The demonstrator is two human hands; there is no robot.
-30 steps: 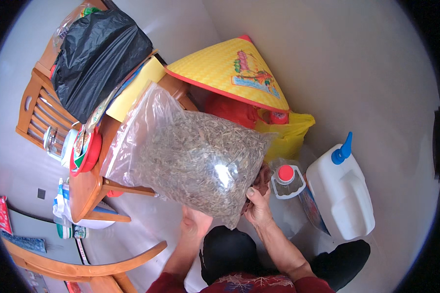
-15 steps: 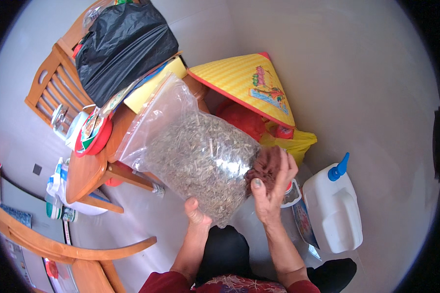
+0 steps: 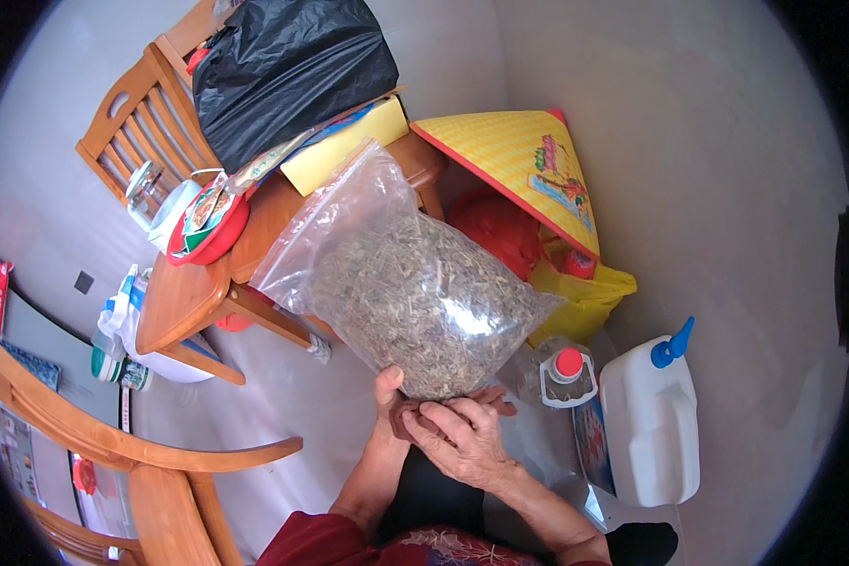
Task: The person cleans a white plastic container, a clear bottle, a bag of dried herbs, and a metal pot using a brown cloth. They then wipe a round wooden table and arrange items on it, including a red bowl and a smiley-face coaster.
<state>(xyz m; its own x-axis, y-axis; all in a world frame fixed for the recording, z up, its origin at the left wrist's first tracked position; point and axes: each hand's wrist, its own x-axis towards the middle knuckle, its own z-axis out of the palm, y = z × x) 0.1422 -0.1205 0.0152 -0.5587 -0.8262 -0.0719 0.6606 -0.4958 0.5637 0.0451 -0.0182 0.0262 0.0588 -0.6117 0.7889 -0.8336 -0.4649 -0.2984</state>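
A big clear zip-top plastic bag (image 3: pixel 415 292) full of dried, chopped, grey-green plant bits hangs tilted before me, its zip edge at the upper left. My left hand (image 3: pixel 388 401) grips the bag's lower edge, thumb up at its side; the other fingers are hidden behind the bag and cloth. In my right hand (image 3: pixel 464 441) is a crumpled brown cloth (image 3: pixel 407 421), which it presses along the bag's lower edge, close to my left hand. The right fingers are bent over the cloth.
A wooden chair (image 3: pixel 184 302) bears a black plastic bag (image 3: pixel 297 75) and a red basin (image 3: pixel 219 236). To the right stand a yellow conical hat (image 3: pixel 509 160), a yellow bag (image 3: pixel 590 307), a clear red-capped bottle (image 3: pixel 561 373) and a white jug (image 3: pixel 651 424). Another chair's curved rail (image 3: pixel 189 460) is at left.
My right hand has moved the brown cloth from the bag's right corner down and left to its lower edge, beside my left hand. The view has shifted slightly.
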